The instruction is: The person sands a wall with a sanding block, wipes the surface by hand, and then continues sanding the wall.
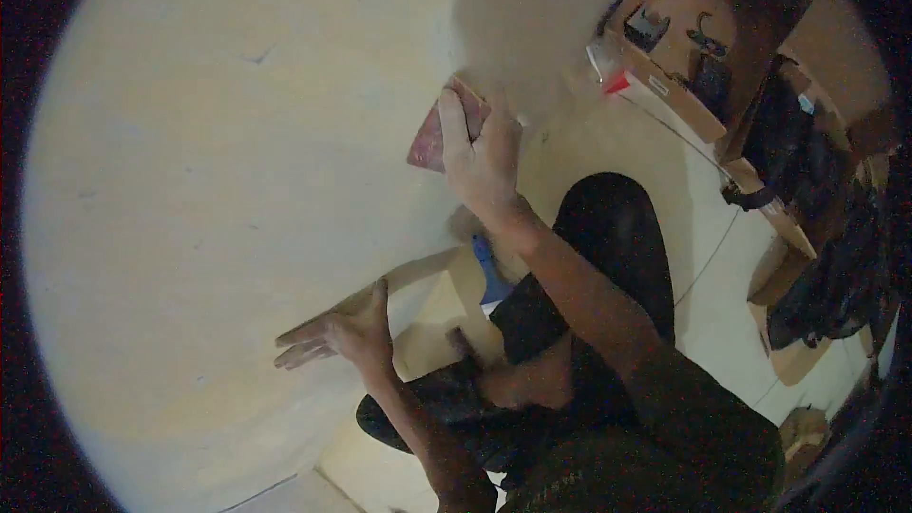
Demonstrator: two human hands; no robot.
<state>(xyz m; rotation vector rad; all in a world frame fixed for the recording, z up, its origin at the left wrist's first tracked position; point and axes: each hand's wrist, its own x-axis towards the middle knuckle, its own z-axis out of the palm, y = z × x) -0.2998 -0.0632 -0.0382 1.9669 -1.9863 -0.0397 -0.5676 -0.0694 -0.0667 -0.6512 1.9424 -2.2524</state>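
My right hand (486, 157) grips a reddish-brown sheet of sandpaper (427, 144) against the pale, patchy wall (209, 161). Its thumb lies along the sheet's face, and part of the sheet is hidden by the hand. Lower down, my left hand (356, 334) is spread at the wall with its fingers stretched out and thumb raised, holding nothing. Both hands look dusty. Between my arms, near my bent knee, lies a tool with a blue handle (487, 261) and a light-coloured end.
An open cardboard box (676, 95) at the upper right holds dark items. Beside it are a red-and-white object (616, 84) and dark bags or cloth (798, 147). A thin cord runs over the pale tiled floor (722, 313). My dark-clad knee (617, 228) is bent close to the wall.
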